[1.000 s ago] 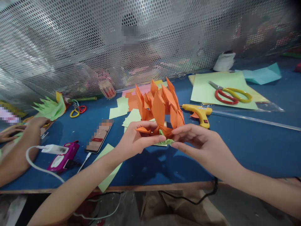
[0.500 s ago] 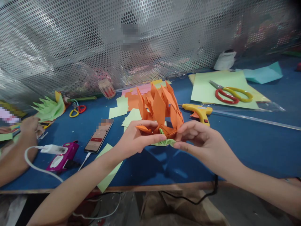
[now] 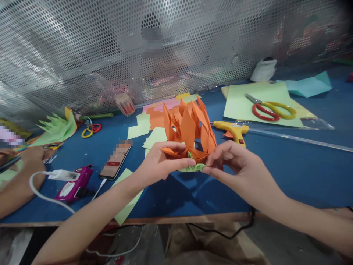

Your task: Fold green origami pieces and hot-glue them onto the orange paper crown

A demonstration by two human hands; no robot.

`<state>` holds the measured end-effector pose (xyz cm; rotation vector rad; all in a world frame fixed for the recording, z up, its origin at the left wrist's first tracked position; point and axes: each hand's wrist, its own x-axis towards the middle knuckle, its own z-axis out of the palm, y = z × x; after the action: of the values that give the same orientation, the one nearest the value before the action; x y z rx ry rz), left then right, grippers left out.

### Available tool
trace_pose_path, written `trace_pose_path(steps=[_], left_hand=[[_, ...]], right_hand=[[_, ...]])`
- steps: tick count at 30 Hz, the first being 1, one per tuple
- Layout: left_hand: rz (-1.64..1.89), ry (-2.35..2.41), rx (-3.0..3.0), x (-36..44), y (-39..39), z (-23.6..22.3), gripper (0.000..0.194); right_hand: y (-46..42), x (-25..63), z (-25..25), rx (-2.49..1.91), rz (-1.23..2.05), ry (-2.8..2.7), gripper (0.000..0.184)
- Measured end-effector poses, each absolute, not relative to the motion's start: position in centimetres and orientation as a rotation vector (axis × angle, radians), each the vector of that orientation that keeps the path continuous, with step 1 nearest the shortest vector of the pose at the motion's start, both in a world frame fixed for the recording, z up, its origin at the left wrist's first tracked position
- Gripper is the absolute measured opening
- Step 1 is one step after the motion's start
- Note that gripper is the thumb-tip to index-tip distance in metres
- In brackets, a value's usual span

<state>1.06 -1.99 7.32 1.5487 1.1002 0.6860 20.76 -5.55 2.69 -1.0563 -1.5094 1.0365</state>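
Observation:
Both hands hold a folded orange paper flower with tall pointed petals, raised over the blue table. Green pleated paper shows along its near, lower edge. My left hand is closed on the left side, thumb lying along the green paper and fingers behind an orange petal. My right hand pinches the right end of the green paper between thumb and fingertips. Part of the flower's base is hidden behind my fingers.
A yellow glue gun lies right of the flower. Scissors rest on green sheets. Left are a phone, a purple power bank with a white cable, and small scissors. Another person's hand works far left.
The orange flower has tilted slightly to the right. My right fingers have shifted a little at the green edge. At far left, the other person's hand has moved.

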Motion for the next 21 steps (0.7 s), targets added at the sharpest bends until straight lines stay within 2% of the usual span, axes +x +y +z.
trace_pose_path(steps=[7, 11, 18, 21], left_hand=[[0.679, 1.169, 1.54, 1.4, -1.9, 7.5, 0.021], [0.699, 1.155, 1.61, 1.0, -1.3, 8.0, 0.018], [0.946, 1.094, 1.764, -0.7, 2.9, 9.0, 0.024], [1.048, 1.09, 1.851, -1.0, 5.8, 9.2, 0.03]], right_hand=[[-5.7, 20.9, 2.2, -1.102, 0.784, -1.625, 0.015], [-5.7, 21.4, 2.3, -1.108, 0.644, -1.663, 0.015], [-5.5, 23.8, 2.0, -1.184, 0.428, -1.732, 0.003], [-4.9, 25.0, 1.7, -1.182, 0.35, -1.838, 0.004]])
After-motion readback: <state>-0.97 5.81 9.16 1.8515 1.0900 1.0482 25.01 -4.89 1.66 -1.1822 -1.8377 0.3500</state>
